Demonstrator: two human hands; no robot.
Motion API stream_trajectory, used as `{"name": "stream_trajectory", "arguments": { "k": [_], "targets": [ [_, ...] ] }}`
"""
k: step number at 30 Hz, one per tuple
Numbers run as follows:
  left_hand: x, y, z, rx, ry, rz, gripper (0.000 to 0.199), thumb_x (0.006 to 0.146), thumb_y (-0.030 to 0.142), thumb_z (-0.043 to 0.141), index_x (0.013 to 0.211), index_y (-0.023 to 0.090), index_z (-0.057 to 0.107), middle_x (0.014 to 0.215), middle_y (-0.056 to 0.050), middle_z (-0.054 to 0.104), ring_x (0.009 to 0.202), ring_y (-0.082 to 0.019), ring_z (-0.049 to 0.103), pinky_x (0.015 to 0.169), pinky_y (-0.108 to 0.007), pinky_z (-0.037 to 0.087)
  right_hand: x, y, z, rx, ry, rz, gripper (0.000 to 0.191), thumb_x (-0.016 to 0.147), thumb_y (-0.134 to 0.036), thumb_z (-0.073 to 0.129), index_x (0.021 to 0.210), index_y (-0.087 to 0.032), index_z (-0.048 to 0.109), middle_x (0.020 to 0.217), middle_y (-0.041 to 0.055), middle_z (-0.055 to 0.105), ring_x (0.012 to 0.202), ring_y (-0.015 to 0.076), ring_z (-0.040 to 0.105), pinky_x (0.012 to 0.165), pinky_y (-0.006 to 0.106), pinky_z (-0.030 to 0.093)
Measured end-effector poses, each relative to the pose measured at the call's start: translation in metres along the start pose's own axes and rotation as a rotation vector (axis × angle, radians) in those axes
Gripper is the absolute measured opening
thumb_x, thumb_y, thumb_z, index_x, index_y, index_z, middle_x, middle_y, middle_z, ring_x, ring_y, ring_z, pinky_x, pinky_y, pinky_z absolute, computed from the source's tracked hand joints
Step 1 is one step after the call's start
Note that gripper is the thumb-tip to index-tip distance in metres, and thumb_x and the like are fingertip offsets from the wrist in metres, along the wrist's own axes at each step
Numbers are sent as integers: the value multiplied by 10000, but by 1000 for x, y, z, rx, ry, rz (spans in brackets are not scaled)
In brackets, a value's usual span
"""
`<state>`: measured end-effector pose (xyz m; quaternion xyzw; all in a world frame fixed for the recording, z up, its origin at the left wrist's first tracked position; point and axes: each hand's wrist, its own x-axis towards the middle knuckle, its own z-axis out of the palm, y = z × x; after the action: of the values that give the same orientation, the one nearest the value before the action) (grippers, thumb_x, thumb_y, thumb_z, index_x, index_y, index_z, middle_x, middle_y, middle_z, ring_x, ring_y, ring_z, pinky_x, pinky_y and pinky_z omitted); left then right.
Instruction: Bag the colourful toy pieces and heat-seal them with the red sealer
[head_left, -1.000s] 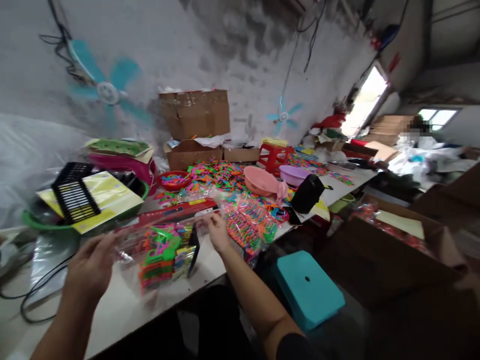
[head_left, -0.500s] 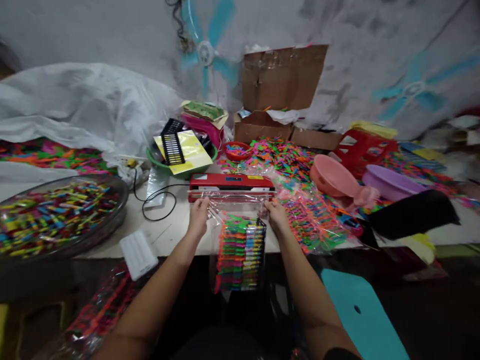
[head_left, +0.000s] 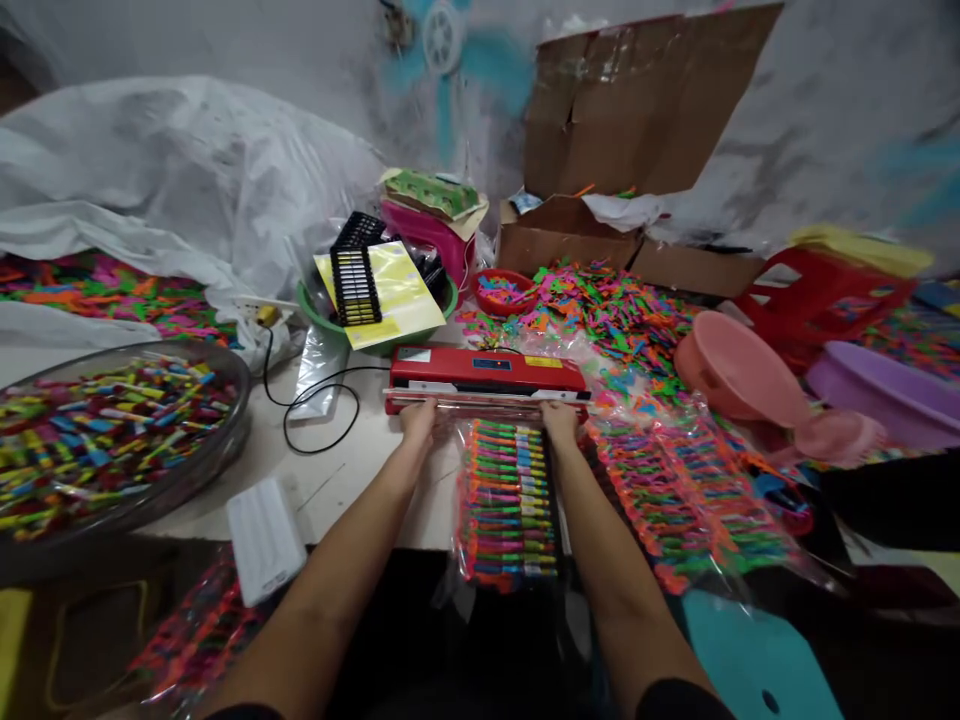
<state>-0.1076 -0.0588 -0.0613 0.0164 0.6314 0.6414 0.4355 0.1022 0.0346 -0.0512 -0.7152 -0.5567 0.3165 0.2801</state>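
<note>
A clear plastic bag [head_left: 510, 500] with rows of small multicoloured plastic pieces lies at the table's front edge, its lower end hanging over. Its open end reaches the front slot of a red bag sealer [head_left: 487, 372]. My left hand [head_left: 418, 420] pinches the bag's left top corner against the sealer's front. My right hand [head_left: 559, 420] pinches the right top corner the same way. The fingertips are partly hidden at the slot. To the right of my right hand lie filled bags [head_left: 675, 490] of similar coloured pieces.
A large dark basin [head_left: 240, 400] of colourful pieces stands at left. Behind the sealer are a green basin [head_left: 375, 345], a small red bowl [head_left: 505, 295], a loose pile [head_left: 607, 310] and a cardboard box [head_left: 570, 240]. A black cord [head_left: 330, 450] runs left. A pink basin [head_left: 735, 360] is at right.
Both hands and the bag have moved forward, so the bag's top edge now meets the sealer's slot. The bag lies flatter on the table edge. The view has shifted closer.
</note>
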Motion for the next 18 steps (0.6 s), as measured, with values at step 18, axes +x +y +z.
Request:
{"name": "stream_trajectory", "arguments": {
  "k": [18],
  "targets": [
    [6, 95, 22, 1561, -160, 609, 264, 745, 294, 616, 913, 100, 675, 1024, -211, 644, 1042, -344, 561, 912, -436, 392, 47, -67, -32, -840, -261, -227, 466, 834, -421, 431, 1110, -100, 625, 1152, 167, 599, 1070, 277, 551, 864, 336, 415]
  ]
}}
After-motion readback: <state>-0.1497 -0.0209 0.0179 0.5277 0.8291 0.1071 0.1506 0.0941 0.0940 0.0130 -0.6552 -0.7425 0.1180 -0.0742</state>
